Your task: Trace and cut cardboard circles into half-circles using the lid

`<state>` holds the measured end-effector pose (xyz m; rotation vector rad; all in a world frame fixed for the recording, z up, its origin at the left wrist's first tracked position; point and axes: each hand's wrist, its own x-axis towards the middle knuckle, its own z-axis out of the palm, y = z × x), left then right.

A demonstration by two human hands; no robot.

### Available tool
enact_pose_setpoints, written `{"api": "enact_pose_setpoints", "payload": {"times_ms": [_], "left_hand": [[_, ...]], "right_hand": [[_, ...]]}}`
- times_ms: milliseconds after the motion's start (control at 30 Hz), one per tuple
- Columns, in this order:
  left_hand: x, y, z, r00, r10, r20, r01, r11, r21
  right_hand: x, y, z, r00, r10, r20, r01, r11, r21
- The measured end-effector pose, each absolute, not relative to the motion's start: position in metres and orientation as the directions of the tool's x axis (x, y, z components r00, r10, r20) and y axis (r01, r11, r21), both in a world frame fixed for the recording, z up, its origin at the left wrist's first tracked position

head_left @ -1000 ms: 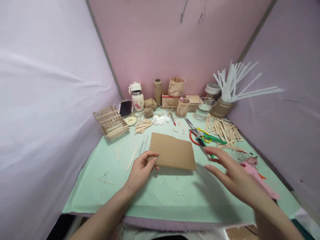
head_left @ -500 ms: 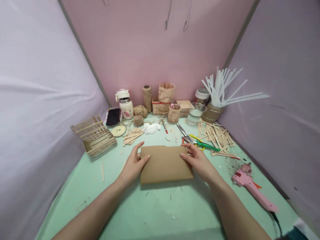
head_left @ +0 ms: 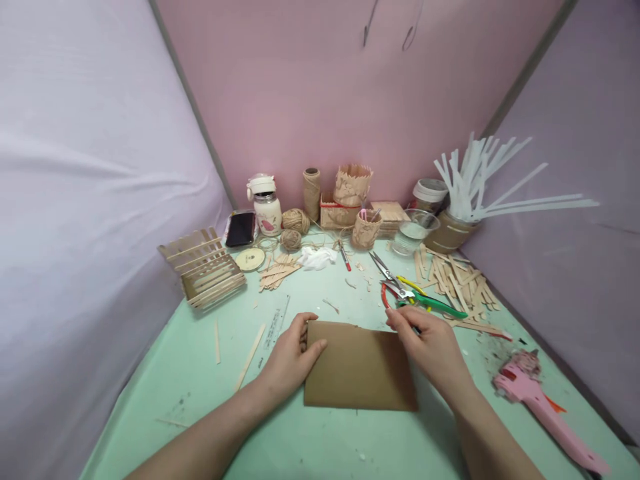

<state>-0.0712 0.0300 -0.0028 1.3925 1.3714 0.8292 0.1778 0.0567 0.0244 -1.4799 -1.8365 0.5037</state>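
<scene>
A rectangular piece of brown cardboard (head_left: 357,370) lies in front of me, low over the table or on it. My left hand (head_left: 295,353) grips its upper left corner, thumb on the face and fingers behind the edge. At the upper right corner is my right hand (head_left: 425,333), its thumb and fingertips drawn together in a pinch just above the cardboard's edge. What the pinch holds, if anything, is too small to make out. Just beyond those fingertips lie red-handled scissors (head_left: 386,297) and a green-handled cutter (head_left: 435,303).
A clear ruler (head_left: 275,327) and a thin wooden strip (head_left: 250,357) lie left of the cardboard. A pink glue gun (head_left: 545,407) rests at right, near loose craft sticks (head_left: 455,280). A slatted stick basket (head_left: 207,273), bottle (head_left: 267,210), twine balls (head_left: 295,221) and water cup (head_left: 413,233) stand farther back.
The cardboard has come nearer to me, uncovering the ruler and wooden strip. My right hand has gone from gripping its right edge to a pinch above the corner. The view has turned left.
</scene>
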Motion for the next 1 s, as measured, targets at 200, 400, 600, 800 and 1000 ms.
{"api": "enact_pose_setpoints", "payload": {"times_ms": [200, 400, 600, 800, 1000], "left_hand": [[-0.076, 0.024, -0.010, 0.132, 0.960, 0.245, 0.610, -0.274, 0.743], [-0.072, 0.023, -0.014, 0.243, 0.936, 0.254, 0.623, -0.351, 0.699], [-0.075, 0.026, -0.018, 0.237, 0.932, 0.273, 0.646, -0.361, 0.672], [-0.074, 0.025, -0.016, 0.244, 0.922, 0.300, 0.636, -0.386, 0.668], [-0.073, 0.024, -0.017, 0.243, 0.921, 0.304, 0.635, -0.387, 0.668]], "right_hand": [[0.146, 0.085, 0.067, -0.378, 0.890, 0.257, 0.705, 0.456, -0.543], [0.036, 0.167, 0.088, -0.729, 0.670, 0.140, 0.622, 0.734, -0.272], [-0.070, 0.224, 0.060, -0.819, 0.573, 0.039, 0.561, 0.813, -0.157], [-0.119, 0.245, 0.040, -0.763, 0.645, -0.042, 0.646, 0.758, -0.093], [-0.117, 0.245, 0.034, -0.705, 0.709, 0.008, 0.696, 0.694, -0.184]]}}
